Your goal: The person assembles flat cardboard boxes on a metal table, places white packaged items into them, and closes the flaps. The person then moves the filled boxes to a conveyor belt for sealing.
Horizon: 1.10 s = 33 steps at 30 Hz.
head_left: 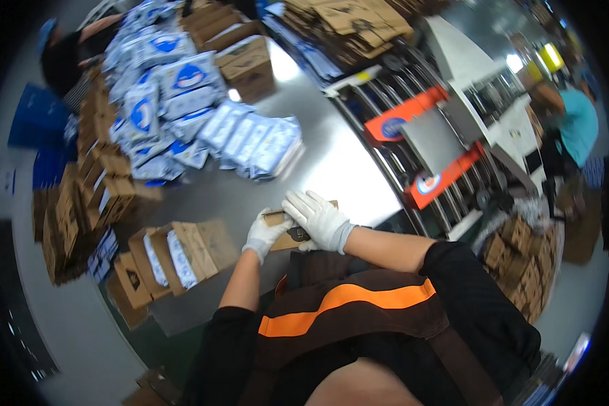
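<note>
The cardboard box (289, 241) sits between both hands at the near side of the steel table (348, 169), close in front of the wearer's apron (352, 304). From my remote post I cannot tell whether it rests on the metal or is held just above it. I see the left hand (264, 233), in a white glove, curled around the left end of the box with its fingers bent. The right hand (321, 220), gloved alike, lies flat across the top, fingers extended and close together, covering much of the right part.

To the left of the hands I have several open cartons (134, 283), some with packets standing inside. Beyond the hands lies a row of blue-and-white packets (254, 139), against a larger heap of packets (183, 74). To the right I make out a roller machine (433, 139) with two orange-red side guides. Past it, a co-worker in a teal shirt (578, 125) leans over.
</note>
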Each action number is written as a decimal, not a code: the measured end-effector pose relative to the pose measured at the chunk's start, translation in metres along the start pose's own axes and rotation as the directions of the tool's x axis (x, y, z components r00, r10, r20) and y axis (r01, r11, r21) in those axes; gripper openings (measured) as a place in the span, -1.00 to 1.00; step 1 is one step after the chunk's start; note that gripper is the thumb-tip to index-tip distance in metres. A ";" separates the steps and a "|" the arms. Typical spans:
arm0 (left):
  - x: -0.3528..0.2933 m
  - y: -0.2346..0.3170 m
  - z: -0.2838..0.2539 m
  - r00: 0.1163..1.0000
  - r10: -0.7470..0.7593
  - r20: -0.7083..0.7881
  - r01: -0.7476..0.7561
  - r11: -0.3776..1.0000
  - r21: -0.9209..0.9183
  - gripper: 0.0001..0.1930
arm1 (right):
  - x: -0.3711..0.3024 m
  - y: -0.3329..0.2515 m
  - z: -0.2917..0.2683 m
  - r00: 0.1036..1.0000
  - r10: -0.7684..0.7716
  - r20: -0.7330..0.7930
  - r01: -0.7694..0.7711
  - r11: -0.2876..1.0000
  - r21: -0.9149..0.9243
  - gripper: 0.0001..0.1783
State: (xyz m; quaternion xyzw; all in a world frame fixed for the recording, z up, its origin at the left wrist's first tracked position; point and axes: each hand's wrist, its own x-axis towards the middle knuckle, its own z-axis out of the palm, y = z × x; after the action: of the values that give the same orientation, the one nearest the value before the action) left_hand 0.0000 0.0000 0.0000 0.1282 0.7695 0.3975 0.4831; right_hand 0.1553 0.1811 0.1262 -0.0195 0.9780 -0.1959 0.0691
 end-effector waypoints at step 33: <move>-0.099 -0.092 -0.153 0.588 0.249 -0.769 0.379 0.755 0.535 -0.32 | -0.091 0.091 -0.003 0.903 0.419 0.093 -0.415 0.795 0.442 -0.46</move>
State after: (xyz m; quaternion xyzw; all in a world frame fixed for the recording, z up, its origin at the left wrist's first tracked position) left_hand -0.0624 -0.1922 0.0294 0.0631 0.9930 0.0978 0.0199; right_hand 0.2440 0.2721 0.1056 0.2137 0.8856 -0.3977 0.1086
